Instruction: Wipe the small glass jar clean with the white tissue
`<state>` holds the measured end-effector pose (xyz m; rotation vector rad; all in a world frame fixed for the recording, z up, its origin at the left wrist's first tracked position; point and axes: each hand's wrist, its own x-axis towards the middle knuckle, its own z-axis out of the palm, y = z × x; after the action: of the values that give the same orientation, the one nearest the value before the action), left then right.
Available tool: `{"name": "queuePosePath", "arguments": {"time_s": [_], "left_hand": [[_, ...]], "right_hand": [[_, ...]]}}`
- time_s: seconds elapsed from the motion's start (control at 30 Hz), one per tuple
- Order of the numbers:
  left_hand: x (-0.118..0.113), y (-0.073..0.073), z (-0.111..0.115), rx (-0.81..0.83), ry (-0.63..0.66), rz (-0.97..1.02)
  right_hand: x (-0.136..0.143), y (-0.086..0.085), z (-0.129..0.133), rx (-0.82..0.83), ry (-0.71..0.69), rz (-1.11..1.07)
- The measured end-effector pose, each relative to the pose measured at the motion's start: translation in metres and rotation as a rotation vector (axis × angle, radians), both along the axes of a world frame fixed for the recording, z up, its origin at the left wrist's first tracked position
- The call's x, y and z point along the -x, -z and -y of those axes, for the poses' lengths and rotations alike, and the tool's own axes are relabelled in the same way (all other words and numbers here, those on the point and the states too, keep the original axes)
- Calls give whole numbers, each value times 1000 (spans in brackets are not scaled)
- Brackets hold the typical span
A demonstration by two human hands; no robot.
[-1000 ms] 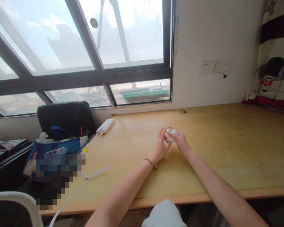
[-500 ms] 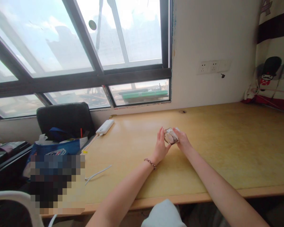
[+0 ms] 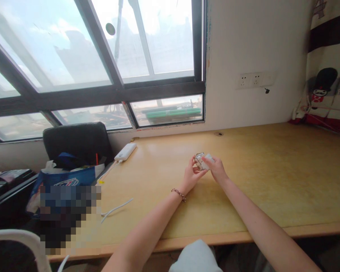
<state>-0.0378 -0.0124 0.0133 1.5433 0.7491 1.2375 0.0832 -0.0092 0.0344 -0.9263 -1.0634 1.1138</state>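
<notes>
Small clear object [image 3: 200, 161], glassy and pale, sits pinched between both of my hands just above the middle of the worktop [image 3: 272, 173]; I cannot make out what it is.

Going from the left: a white chair frame [image 3: 19, 241] shows at the near corner, then a blue bag [image 3: 64, 177] heaped on a black chair [image 3: 76, 141] drawn up to the worktop's left end. A white power bank [image 3: 126, 151] lies near the window side, its cable [image 3: 116, 207] trailing back toward the front edge (kept clear of my arms, I would judge).

My left hand [image 3: 190, 174], with a beaded bracelet [image 3: 179, 194] at the wrist, cups the object from below and the left, fingers closed against it as a cradle. My right hand [image 3: 217, 170] meets it from the other side, thumb and fingertips clamped on its upper edge, which looks like a grip for turning or working it.

Further right, wall sockets [image 3: 256, 79] sit above the worktop, and a printed fabric [image 3: 325, 87] hangs at the far right corner.
</notes>
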Motion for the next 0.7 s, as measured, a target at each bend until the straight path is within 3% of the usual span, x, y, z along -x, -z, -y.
{"name": "queuePosePath", "arguments": {"time_s": [0.13, 0.33, 0.47, 0.57, 0.7], "left_hand": [[1, -1, 0, -92, -77, -41], [2, -3, 2, -426, -207, -319], [2, -4, 5, -556, -199, -442], [1, -4, 5, -576, -203, -457], [0, 2, 1, -494, -329, -376]], "right_hand": [[1, -4, 3, 11, -52, 63], [-1, 0, -1, 38, 17, 42], [-1, 2, -4, 56, 10, -7], [-2, 1, -4, 68, -6, -75], [-3, -3, -2, 44, -15, -111]]}}
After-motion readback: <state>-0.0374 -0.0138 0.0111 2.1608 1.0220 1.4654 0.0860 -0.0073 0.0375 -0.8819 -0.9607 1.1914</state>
